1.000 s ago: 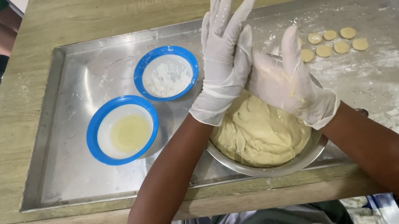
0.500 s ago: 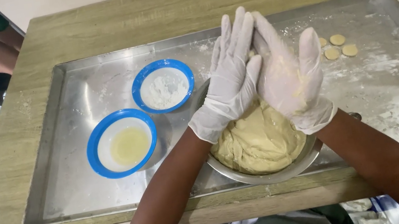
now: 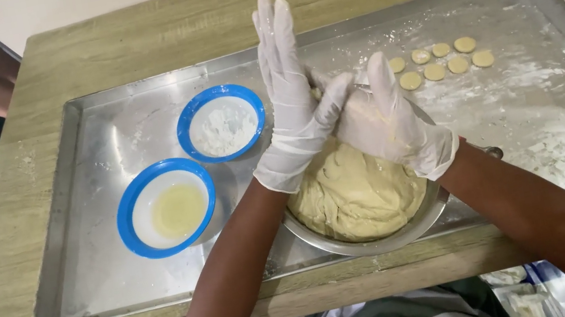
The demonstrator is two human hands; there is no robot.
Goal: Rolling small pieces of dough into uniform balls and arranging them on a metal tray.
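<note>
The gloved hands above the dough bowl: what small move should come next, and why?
Probably keep rolling the palms together, then set the piece beside the row of dough discs. The left hand and right hand are pressed together above the metal bowl of dough, so a small piece seems to be between them, though it is hidden. The floured tray has bare space near the discs.

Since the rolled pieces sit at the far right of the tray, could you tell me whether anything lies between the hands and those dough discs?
Nothing visible does. The left hand and right hand are pressed together above the dough bowl. Between them and the dough discs there is only floured tray. The two blue bowls sit on the other side.
</note>
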